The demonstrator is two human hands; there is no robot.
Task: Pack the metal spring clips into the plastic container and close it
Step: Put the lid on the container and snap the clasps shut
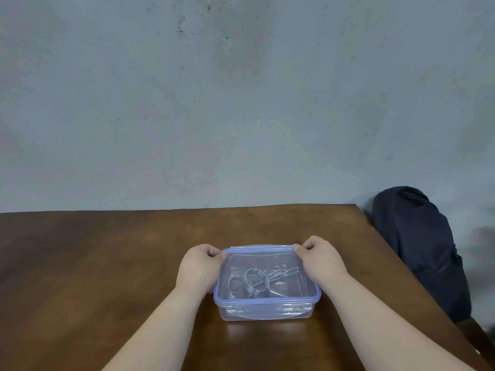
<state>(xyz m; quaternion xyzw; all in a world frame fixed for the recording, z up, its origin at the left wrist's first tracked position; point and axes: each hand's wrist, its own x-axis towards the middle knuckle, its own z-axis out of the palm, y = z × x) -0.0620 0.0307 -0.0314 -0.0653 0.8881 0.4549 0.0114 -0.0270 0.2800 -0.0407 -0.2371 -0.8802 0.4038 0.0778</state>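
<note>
The plastic container [267, 287] is held between the two hands near the front of the wooden table [107, 263], with its blue-rimmed lid [263, 263] already laid on top. The left hand [199, 266] is curled over the far left corner of the lid, fingers closed on the rim; the right hand [320, 261] is clamped likewise on the far right corner. This grip is judged to serve pressing the lid down or working the far latch, which looks not yet folded. The near latch [267, 310], on the side toward the wrists, appears folded down. The metal spring clips [254, 282] are seen through the lid, lying inside between the two hands. Beyond the fingertips the tabletop is bare up to a grey, speckled wall [241, 103]. A dark bag [420, 250] is propped off the table edge, well to the right of the right hand.
</note>
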